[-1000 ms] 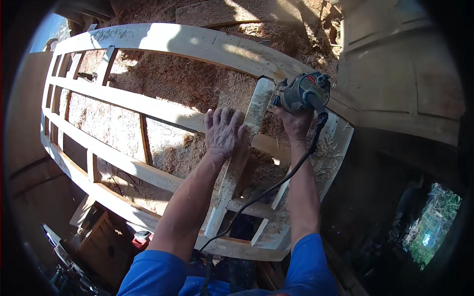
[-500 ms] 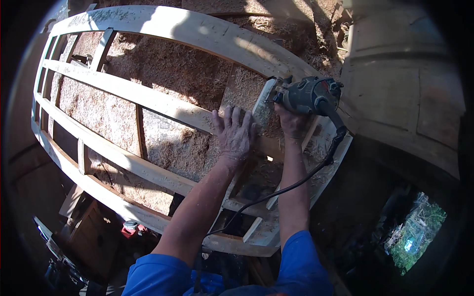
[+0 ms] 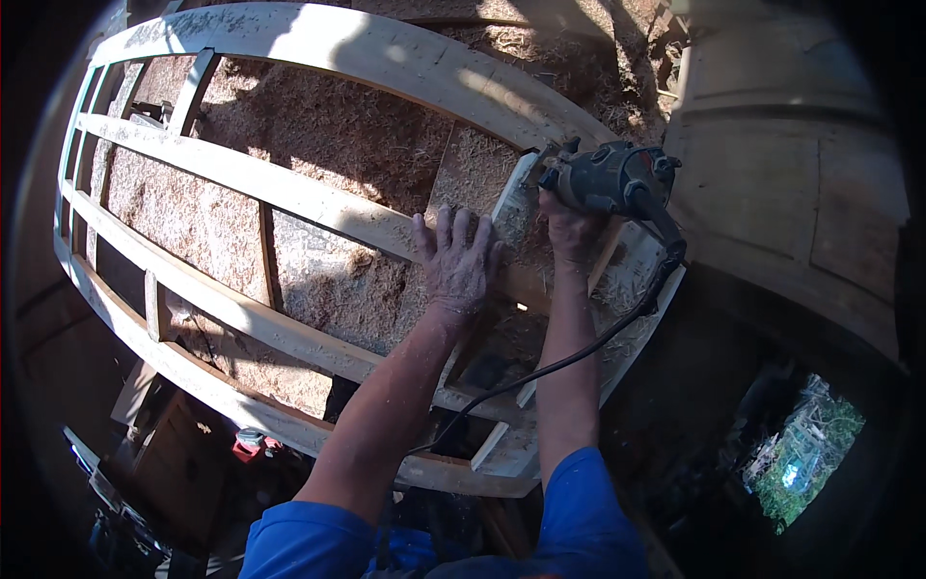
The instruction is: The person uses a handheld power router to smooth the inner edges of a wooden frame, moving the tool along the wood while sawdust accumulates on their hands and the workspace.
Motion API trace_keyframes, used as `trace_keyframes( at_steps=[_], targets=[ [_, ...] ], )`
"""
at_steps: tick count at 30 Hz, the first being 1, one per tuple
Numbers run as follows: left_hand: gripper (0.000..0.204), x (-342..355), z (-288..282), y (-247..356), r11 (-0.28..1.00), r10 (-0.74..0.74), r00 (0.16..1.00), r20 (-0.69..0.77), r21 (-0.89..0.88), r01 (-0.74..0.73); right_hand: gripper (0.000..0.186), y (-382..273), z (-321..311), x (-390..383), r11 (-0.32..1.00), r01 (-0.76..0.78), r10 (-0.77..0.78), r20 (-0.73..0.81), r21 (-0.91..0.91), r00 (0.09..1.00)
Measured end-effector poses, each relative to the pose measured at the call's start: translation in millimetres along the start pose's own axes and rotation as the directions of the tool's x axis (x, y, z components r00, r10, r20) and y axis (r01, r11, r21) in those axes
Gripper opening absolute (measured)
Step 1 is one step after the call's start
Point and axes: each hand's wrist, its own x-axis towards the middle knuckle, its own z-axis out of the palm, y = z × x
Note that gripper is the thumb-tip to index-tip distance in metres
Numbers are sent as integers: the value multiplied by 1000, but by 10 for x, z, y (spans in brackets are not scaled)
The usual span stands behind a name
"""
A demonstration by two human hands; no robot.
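Note:
My left hand (image 3: 453, 265) lies with spread fingers on the pale wooden frame, where the middle rail (image 3: 338, 207) meets a short crosspiece. My right hand (image 3: 569, 222) grips a dark corded power tool (image 3: 612, 181), which looks like a router, held tilted at the edge of the frame's right end near the short upright piece (image 3: 511, 198). Its base is partly hidden. The black cord (image 3: 579, 359) runs down over my right forearm toward my left. Wood shavings (image 3: 627, 289) lie on the frame's right end.
Sawdust-covered boards (image 3: 193, 207) show beneath the frame. Wooden panels (image 3: 772, 183) stand at the right, above a dark area with a bright opening (image 3: 801, 454). At lower left are a wooden box (image 3: 178, 458), a small red object (image 3: 249, 444) and dark machinery (image 3: 106, 511).
The frame sits higher and further left in the view. The tool and both hands appear further right; the tool tilts slightly differently. Both hands keep their hold or contact.

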Motion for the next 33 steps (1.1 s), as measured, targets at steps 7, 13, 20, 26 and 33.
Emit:
trace_keyframes(
  at_steps=[7,13,20,26,33],
  targets=[
    [45,9,-33,14,1000,-15,1000,13,23,15,56,-30,36,65,996,-52,55,-32,65,998],
    [45,15,-19,17,1000,-13,1000,0,16,13,59,-28,-48,74,996,70,-67,51,-61,996],
    [45,9,-10,14,999,-10,1000,-8,34,10,49,129,-200,-294,857,270,-149,290,-439,945],
    [47,10,-25,-6,1000,-9,1000,-8,29,9,42,46,-171,-340,966,120,-61,249,-229,967],
    [47,8,-28,-2,1000,-2,1000,-11,23,2,51,60,-85,-142,987,89,-59,206,-137,977]
  ],
)
